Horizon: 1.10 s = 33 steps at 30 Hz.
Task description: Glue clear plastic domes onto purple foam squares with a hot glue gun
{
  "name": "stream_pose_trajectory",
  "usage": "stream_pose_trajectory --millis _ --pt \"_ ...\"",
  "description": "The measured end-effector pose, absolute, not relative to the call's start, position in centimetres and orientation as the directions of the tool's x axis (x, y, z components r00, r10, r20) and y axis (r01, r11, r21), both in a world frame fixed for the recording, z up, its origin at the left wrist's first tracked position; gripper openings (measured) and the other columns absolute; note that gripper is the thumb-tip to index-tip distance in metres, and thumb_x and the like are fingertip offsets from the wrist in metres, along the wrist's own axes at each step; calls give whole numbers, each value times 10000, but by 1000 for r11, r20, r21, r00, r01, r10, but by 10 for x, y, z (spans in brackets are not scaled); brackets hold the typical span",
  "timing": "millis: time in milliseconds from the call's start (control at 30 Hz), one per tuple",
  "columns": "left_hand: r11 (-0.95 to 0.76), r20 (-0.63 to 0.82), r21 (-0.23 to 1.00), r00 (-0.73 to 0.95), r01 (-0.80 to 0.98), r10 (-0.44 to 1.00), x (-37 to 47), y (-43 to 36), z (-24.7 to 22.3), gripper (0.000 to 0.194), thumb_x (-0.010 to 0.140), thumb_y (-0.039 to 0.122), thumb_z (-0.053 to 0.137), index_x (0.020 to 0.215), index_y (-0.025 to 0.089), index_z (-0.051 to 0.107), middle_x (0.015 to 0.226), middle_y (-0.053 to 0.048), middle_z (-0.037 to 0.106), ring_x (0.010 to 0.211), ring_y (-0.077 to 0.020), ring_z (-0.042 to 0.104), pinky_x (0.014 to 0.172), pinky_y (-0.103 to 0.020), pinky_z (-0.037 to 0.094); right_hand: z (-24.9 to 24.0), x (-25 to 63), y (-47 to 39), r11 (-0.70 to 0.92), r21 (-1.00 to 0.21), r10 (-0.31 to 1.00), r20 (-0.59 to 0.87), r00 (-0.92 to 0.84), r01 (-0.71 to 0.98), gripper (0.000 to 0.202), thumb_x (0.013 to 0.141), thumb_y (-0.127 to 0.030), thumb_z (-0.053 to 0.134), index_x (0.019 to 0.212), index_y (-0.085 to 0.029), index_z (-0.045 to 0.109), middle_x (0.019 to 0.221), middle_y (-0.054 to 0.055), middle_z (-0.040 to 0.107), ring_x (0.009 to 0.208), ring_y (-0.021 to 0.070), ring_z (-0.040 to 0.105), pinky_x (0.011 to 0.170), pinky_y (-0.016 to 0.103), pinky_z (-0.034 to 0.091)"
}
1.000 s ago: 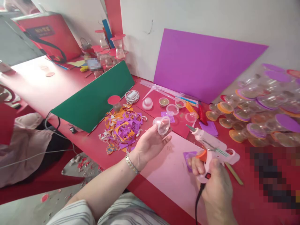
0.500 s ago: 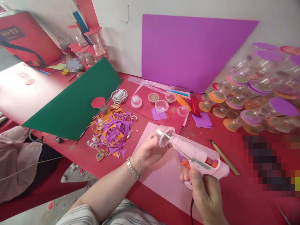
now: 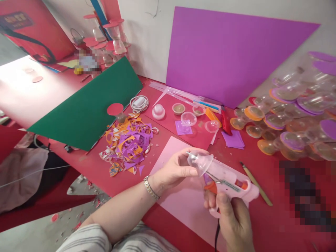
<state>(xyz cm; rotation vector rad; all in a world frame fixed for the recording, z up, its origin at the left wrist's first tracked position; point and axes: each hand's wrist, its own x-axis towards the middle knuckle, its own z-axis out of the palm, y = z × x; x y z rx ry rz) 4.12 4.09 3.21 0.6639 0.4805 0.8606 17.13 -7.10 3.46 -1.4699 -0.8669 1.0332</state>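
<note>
My left hand [image 3: 178,164], a metal watch on its wrist, grips a small clear plastic cup [image 3: 207,165] between thumb and fingers. In my right hand [image 3: 233,213] is a pink hot glue gun [image 3: 227,180], gripped by its handle with a finger near the orange trigger. The cup's open rim faces the gun, and the metal nozzle shows through or beside its clear wall; I cannot tell whether they touch. Both hands are above a pink sheet [image 3: 178,206]. Beyond it, another clear cup [image 3: 188,119] stands over a purple paper square [image 3: 183,128].
Purple and orange paper scraps [image 3: 131,145] are heaped left, beside a green board [image 3: 86,108]. Stacked clear hourglass shapes [image 3: 291,115] fill the right. A wooden-handled tool [image 3: 256,183] lies near the glue gun. Purple squares [image 3: 233,139] and a red cutter [image 3: 225,120] lie farther back.
The cup has shifted right and farther over the glue gun's nozzle, turning its rim toward the gun. My left hand's thumb now lies across the cup's near side. The view has also shifted slightly.
</note>
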Motion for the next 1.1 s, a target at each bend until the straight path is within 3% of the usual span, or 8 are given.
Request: stream_pose_trajectory --millis 267,533,1100 --pt "362 -27 786 558 -500 829 39 37 30 576 619 399 894 1123 211 688 1135 -85 680 977 -204 625 859 -319 474 20 181 -65 -102 -985 966 -131 221 -138 445 931 -457 544 567 -210 478 504 -1 524 518 141 543 512 297 505" --pt "249 29 854 520 -457 854 39 32 27 592 654 467 866 1147 205 668 1108 -80 657 997 -201 582 913 -329 452 10 190 -62 -200 -959 965 -228 128 -200 503 936 -516 508 539 -206 505 482 1 515 538 154 563 599 331 524" --pt "193 83 863 509 -466 857 40 28 25 558 700 456 840 1146 189 636 1128 -68 623 984 -174 562 940 -315 416 21 180 -56 -234 -947 955 -267 132 -221 563 907 -591 507 489 -214 522 432 -5 455 493 137 449 594 324 445"
